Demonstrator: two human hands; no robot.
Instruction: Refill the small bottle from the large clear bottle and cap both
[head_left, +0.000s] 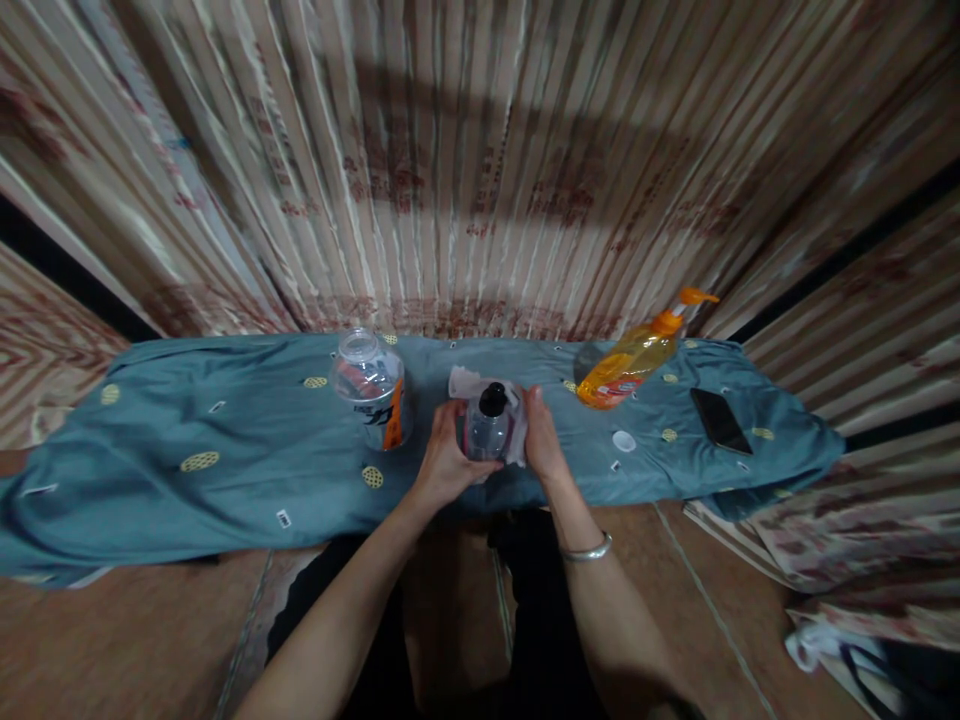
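Between my left hand (448, 462) and right hand (541, 443) the small bottle (486, 428) is clear glossy plastic with a black cap, a white crumpled cloth (512, 412) against it. Under it lies a matt teal bedsheet (225, 450). Left of the bottle, a clear plastic jar (370, 385); right, a glossy orange pump bottle (634, 360) and shiny black phone (720, 420).

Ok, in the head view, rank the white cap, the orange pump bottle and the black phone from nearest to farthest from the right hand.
Measured from the right hand, which holds the small bottle:
1. White cap: lying on the blue cloth just to the hand's right.
2. Orange pump bottle: farther right and toward the curtain, leaning.
3. Black phone: flat near the cloth's right end.
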